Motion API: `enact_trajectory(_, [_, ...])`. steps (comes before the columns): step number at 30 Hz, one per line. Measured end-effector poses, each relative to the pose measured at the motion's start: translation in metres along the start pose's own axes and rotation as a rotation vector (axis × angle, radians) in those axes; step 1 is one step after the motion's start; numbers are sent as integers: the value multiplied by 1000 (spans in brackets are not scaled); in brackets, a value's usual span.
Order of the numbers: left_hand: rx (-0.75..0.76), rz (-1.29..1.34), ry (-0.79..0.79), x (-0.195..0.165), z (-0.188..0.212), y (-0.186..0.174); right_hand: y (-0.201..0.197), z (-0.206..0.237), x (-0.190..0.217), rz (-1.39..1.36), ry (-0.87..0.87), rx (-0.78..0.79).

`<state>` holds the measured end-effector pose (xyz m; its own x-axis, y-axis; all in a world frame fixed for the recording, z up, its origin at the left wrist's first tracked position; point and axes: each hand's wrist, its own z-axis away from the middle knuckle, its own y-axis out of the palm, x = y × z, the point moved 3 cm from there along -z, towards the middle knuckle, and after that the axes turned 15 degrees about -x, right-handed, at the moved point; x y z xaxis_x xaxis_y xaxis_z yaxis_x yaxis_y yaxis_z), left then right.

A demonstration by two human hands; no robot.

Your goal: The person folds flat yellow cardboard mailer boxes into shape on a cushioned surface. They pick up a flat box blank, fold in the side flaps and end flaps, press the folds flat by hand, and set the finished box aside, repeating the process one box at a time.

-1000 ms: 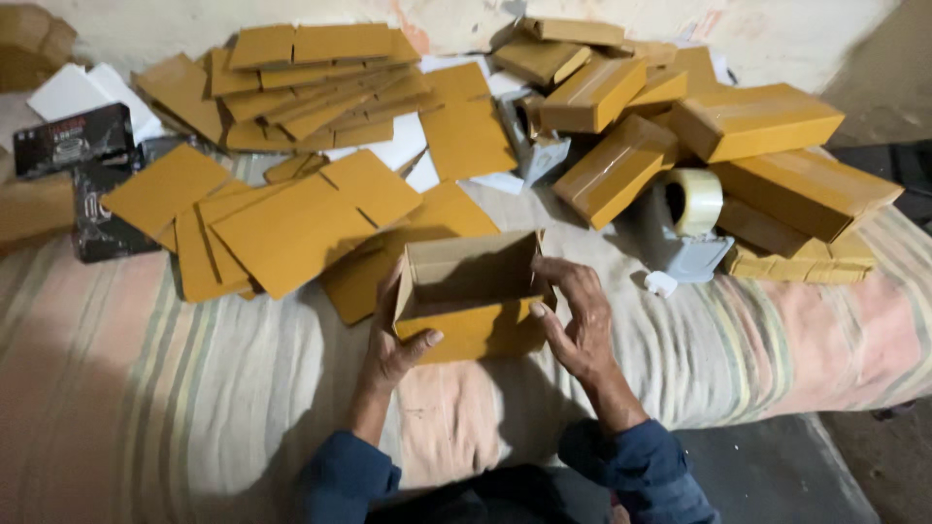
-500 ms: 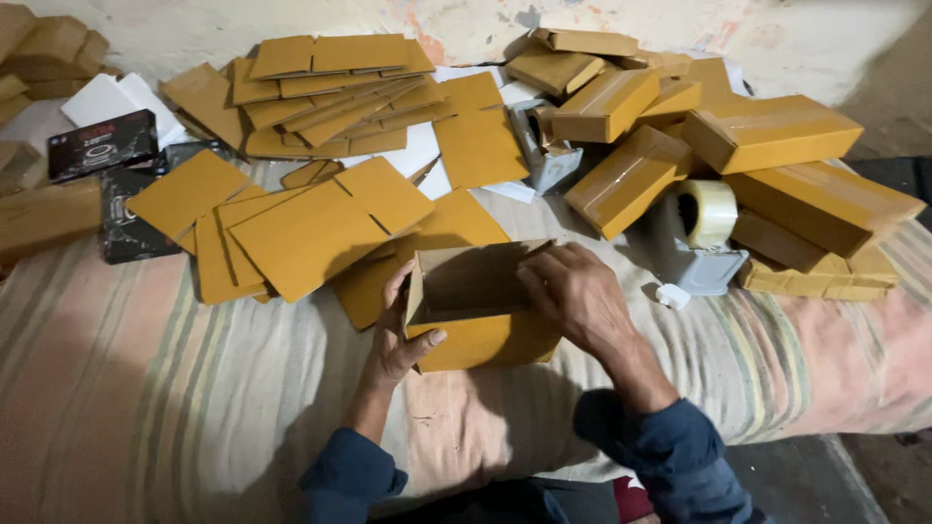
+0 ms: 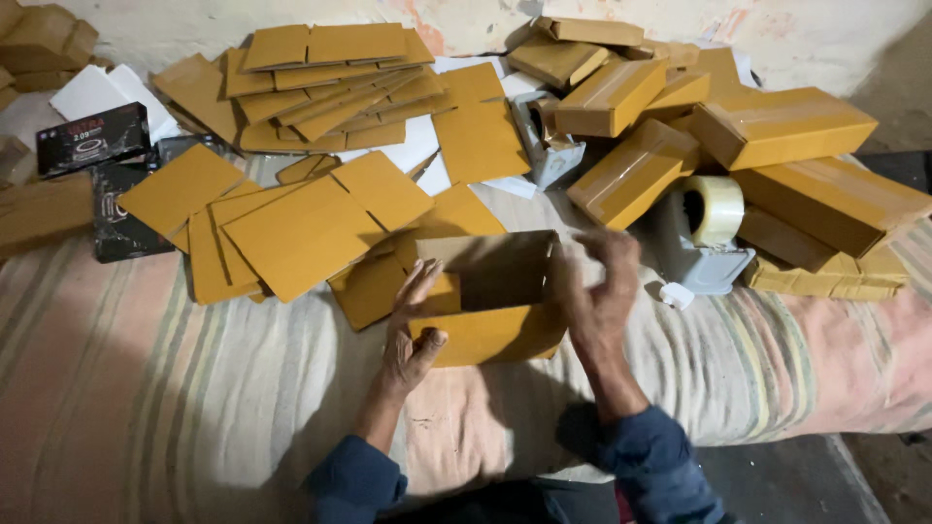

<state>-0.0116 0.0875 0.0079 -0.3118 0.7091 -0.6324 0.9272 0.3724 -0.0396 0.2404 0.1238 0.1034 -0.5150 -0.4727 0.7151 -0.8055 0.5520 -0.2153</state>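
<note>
On the striped bed cover (image 3: 175,408), in the middle, stands a small brown box (image 3: 490,301), and both hands are on it. The left hand (image 3: 413,335) holds the left end of the box, with the thumb on the front wall and the fingers up along the side. The right hand (image 3: 602,291) is at the right end; it is blurred, the fingers look spread and not closed, and I cannot tell how firmly it grips. The upper flap of the box stands up, in shadow. Behind the box lie many flat cardboard sheets (image 3: 301,233). To the right is a tape dispenser (image 3: 704,233) with a roll of clear tape, and behind it a pile of closed boxes (image 3: 777,126). At the far left lie dark packages (image 3: 92,141).
</note>
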Motion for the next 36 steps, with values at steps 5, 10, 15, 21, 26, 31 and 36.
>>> enact_trajectory(5, [-21, 17, -41, -9, 2, -1, 1, 25, -10, -142, 47, 215])
enact_trajectory(10, [57, -71, -108, -9, 7, -2, -2, 24, -21, -81, 316, 265])
enact_trajectory(15, [142, 207, -293, -2, 5, -5, -7, 5, -30, -279, 172, 227])
enact_trajectory(21, [198, 388, -536, -9, -2, -7, 7, -14, -51, -125, 406, 406])
enact_trajectory(26, [274, 455, -489, -10, -3, -13, 20, -7, -59, -158, 440, 438])
enact_trajectory(31, [123, 527, -702, 18, 27, -12, 36, 5, -77, -20, 102, 392])
enact_trajectory(36, [-171, 169, -398, 41, 26, 6, 29, 13, -96, -391, 573, 299])
